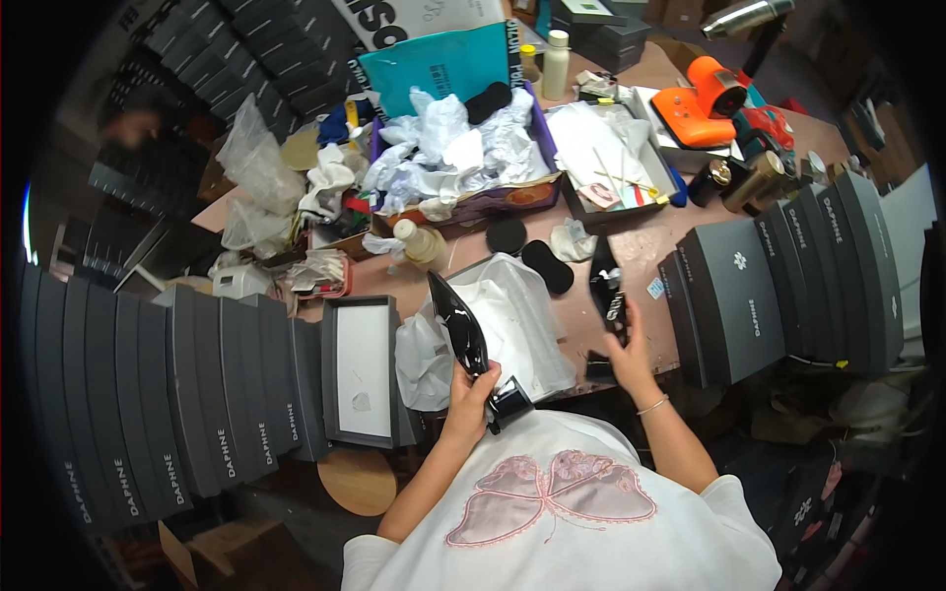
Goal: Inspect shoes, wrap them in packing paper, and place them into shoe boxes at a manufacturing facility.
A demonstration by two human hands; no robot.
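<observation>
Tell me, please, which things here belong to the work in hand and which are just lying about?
In hand: left hand holding a black shoe; right hand holding the other shoe; open box with white paper; lid.
Lying about: orange tool, bottle, black pads, stacked boxes.

Two glossy black shoes (463, 330), two black pads (527, 251), and perhaps sixteen dark boxes (734, 295).
</observation>
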